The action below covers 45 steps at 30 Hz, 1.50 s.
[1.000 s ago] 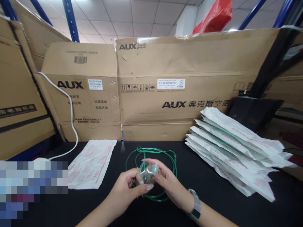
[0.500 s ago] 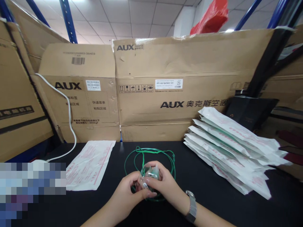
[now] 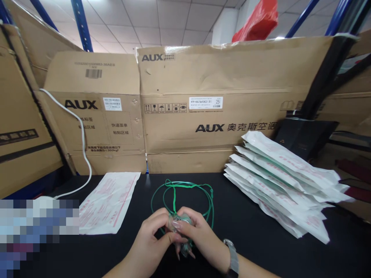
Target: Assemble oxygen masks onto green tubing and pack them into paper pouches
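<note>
Both of my hands are closed on a clear, green-tinted oxygen mask [image 3: 185, 219] low in the middle of the view. My left hand [image 3: 155, 233] pinches its left side, with the thumb stretched across the near side. Gripping from the right is my right hand [image 3: 199, 231], its thumb pressed on top of the mask and a watch on its wrist. Fingertips of both hands poke out underneath. A green elastic strap [image 3: 174, 199] runs from the mask to the far side. Coiled green tubing [image 3: 213, 210] lies on the black tabletop behind the hands. Fingers hide much of the mask.
A white printed pouch [image 3: 111, 202] lies flat at the left. To the right stands a slanting stack of similar pouches [image 3: 278, 185]. Cardboard panels [image 3: 185, 135] wall off the back. A white cable [image 3: 84, 143] hangs down at left; a pixelated patch covers the lower left.
My hands have moved slightly down and towards me with the mask, which has tipped between them. Fingertips now show below it. The coiled tubing stays in place.
</note>
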Each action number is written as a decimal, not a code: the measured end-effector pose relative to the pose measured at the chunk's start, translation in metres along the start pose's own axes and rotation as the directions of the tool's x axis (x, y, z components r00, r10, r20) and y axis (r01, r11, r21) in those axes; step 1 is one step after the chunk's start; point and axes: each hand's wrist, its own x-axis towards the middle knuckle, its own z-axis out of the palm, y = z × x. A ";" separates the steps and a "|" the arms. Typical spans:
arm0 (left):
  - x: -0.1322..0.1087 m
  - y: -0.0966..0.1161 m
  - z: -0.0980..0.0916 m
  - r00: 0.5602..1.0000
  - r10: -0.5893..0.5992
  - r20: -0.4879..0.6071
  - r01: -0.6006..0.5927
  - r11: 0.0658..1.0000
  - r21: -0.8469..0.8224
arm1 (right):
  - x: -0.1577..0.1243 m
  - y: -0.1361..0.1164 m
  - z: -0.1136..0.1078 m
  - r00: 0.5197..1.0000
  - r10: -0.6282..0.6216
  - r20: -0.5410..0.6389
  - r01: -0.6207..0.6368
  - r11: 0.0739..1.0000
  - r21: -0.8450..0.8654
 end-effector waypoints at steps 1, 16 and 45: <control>0.001 0.000 0.000 1.000 0.010 -0.011 -0.010 1.000 0.015 | 0.000 0.000 0.000 1.000 0.017 -0.001 -0.017 1.000 0.002; 0.005 -0.002 0.006 0.993 -0.104 -0.047 0.102 0.993 -0.051 | 0.004 -0.003 -0.002 0.982 -0.062 -0.176 0.048 0.995 -0.085; 0.014 -0.008 0.001 0.943 -0.333 0.015 0.291 0.800 -0.525 | 0.008 -0.004 -0.009 0.987 -0.032 -0.156 0.062 0.979 0.192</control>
